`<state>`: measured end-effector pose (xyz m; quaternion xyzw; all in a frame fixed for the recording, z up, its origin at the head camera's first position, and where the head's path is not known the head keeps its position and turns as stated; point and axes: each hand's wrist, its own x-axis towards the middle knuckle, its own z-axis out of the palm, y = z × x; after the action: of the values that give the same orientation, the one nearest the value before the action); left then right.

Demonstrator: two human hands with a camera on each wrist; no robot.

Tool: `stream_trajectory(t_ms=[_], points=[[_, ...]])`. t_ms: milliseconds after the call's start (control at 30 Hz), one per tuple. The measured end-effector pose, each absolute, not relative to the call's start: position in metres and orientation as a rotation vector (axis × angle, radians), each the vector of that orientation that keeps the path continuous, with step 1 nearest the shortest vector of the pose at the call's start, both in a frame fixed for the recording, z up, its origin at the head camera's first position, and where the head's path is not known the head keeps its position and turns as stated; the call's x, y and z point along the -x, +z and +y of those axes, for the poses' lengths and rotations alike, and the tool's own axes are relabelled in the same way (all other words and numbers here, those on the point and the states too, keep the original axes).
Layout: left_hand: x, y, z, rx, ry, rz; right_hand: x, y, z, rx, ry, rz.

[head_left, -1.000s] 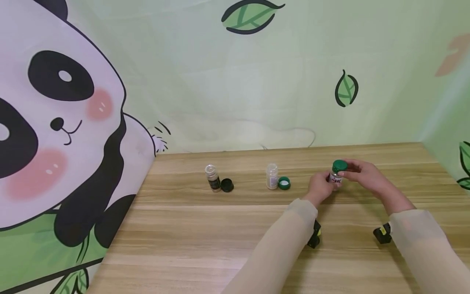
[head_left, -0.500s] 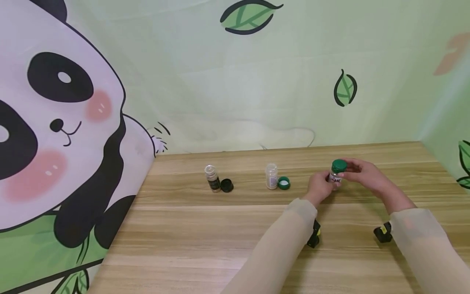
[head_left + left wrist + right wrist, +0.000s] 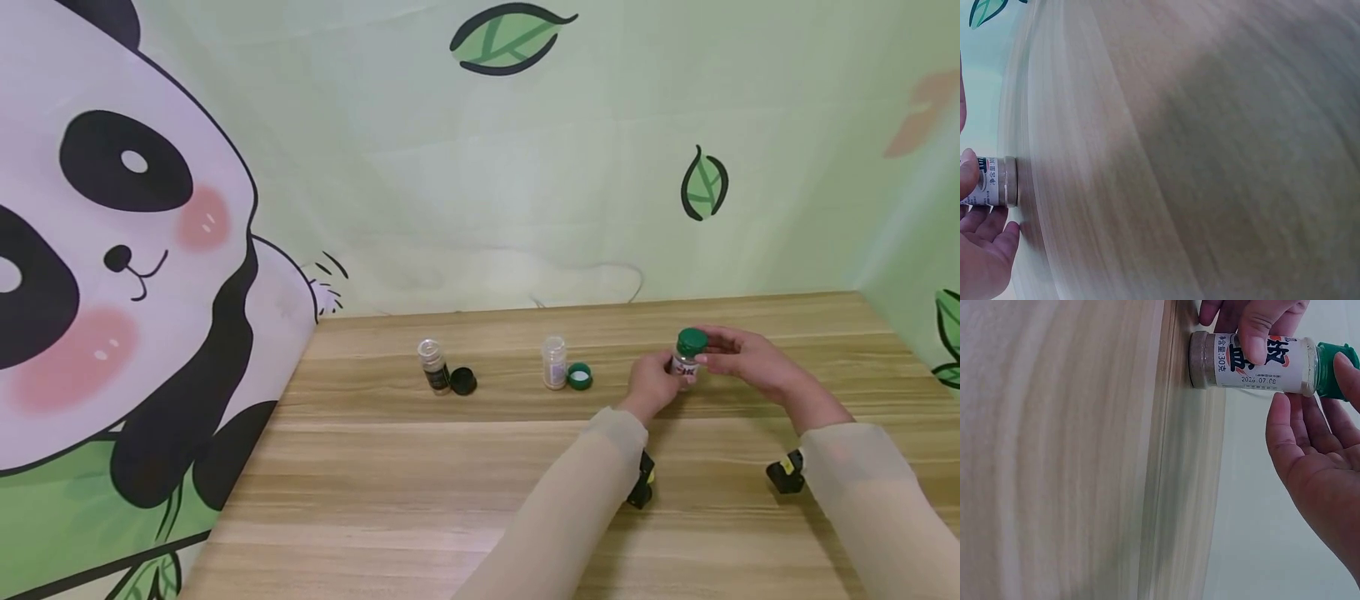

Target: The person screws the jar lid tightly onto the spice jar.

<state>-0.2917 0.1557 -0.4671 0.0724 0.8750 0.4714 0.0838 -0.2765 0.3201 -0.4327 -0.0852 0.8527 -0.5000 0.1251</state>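
A seasoning jar (image 3: 1260, 365) with a white label and brown-grey contents stands upright on the table, as the head and right wrist views show. My left hand (image 3: 654, 385) grips its body, thumb across the label. On top sits a green cap (image 3: 692, 342), with my right hand (image 3: 750, 362) around it: the thumb lies on the near side and the fingers are behind. In the right wrist view, my right thumb overlaps the cap's edge and the other fingers curve along its opposite side. The left wrist view shows only the jar's lower part.
Left of my hands, an uncapped clear jar (image 3: 555, 364) stands beside an upturned green cap (image 3: 579, 376). Farther left are another uncapped jar (image 3: 432, 367), dark-labelled, and a black cap (image 3: 463, 382). A printed cloth backdrop (image 3: 480, 183) rises behind the wooden table (image 3: 420, 483).
My right thumb has slid slightly to the right along the green cap. The left hand and the jar stay in place; the head view shifts a little.
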Motion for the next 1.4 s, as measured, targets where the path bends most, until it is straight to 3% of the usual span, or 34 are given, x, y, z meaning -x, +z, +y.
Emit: stream_trajectory(t_ms=[1400], points=[[0.2928,-0.4682,0.1554,-0.225,1.426,2.598,0.2767,-0.4387,0.3135,0.173,-1.53,2.492]])
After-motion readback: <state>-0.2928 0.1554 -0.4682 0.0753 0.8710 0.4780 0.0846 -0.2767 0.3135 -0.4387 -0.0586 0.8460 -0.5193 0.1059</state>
